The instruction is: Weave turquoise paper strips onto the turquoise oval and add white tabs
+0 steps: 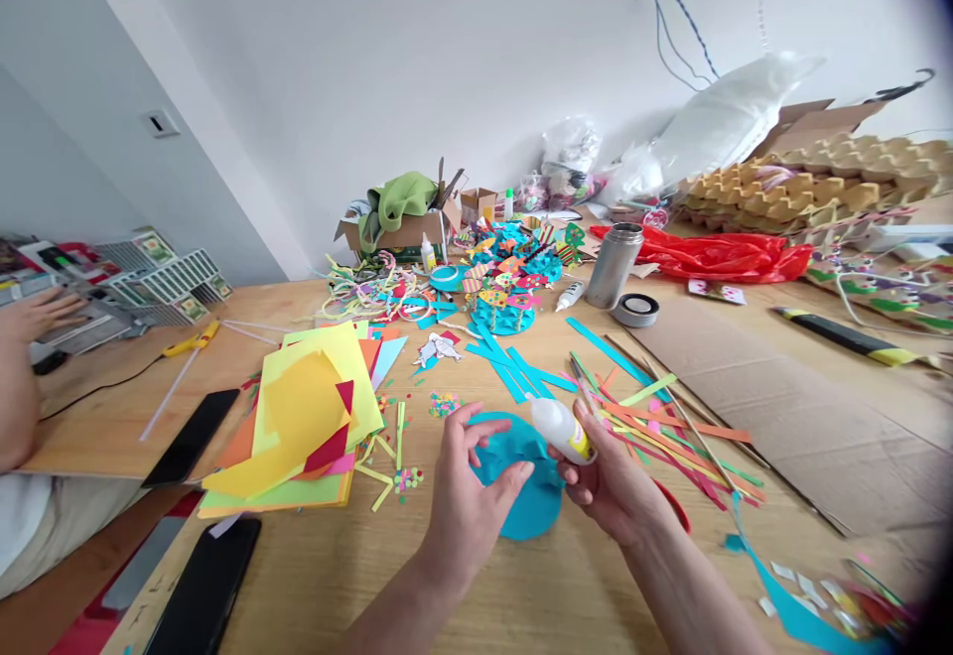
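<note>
1. Gripping a glue bottle (pixel 560 429), the right hand (pixel 614 486) has its fingers curled about the bottle's lower body. The bottle is whitish and translucent, with a yellow label near its base; it tilts so that its nozzle points up and to the left.
2. A flat blue disc (pixel 525 521) lies on the wooden tabletop (pixel 551 600) between and below the hands. Ruffled blue pieces (pixel 549 461) stand up from its surface, partly hidden by fingers and bottle.
3. The left hand (pixel 469 496) is released, thumb and fingers parted over the disc's left part; whether a fingertip touches it, I cannot tell.
4. The disc's near edge shows as a smooth curve. Its left edge passes behind the left hand, and its right edge runs near the right fingers.
5. Toward the wearer, plain wood stretches between the forearms from that near edge. Leftward, confetti (pixel 408 479) and thin green strips (pixel 383 491) lie between the left hand and the yellow paper stack (pixel 305 407).
6. Rightward, room is tighter: a red curved object (pixel 676 506) sits beside the right wrist, and colored paper strips (pixel 685 437) spread beyond it toward the cardboard sheet (pixel 766 387).
</note>
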Action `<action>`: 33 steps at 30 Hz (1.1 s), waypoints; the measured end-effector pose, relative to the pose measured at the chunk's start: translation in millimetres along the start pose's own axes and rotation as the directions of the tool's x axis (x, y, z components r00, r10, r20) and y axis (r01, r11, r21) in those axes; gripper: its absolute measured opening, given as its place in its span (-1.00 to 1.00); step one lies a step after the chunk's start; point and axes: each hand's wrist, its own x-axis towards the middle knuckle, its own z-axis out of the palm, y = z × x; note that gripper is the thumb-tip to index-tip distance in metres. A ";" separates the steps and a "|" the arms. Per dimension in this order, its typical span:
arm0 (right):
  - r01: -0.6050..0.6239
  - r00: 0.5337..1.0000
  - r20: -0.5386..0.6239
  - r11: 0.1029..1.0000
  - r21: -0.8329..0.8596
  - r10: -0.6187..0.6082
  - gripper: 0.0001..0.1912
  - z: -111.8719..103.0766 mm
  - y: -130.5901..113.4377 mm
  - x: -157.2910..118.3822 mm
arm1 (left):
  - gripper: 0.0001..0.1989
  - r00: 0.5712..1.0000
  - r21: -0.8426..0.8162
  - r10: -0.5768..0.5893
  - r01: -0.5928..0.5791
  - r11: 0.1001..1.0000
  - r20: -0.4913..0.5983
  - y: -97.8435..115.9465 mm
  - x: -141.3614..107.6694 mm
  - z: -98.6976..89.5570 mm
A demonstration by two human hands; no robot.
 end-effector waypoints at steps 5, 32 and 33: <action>-0.061 0.995 0.078 0.997 -0.040 0.064 -0.64 5.1 12.4 -1.8 | -0.35 0.999 -0.068 -0.052 0.053 0.996 0.017 3.7 6.3 10.1; 0.391 0.919 0.289 0.722 -0.571 -0.269 -0.47 15.8 23.4 -20.6 | -0.36 0.990 -0.373 -0.144 0.130 0.919 -0.011 -19.3 4.7 2.8; 0.438 0.894 0.355 0.694 -0.572 -0.272 -0.51 14.7 22.8 -19.6 | -0.36 0.990 -0.360 -0.138 0.122 0.925 -0.018 -20.4 4.1 2.5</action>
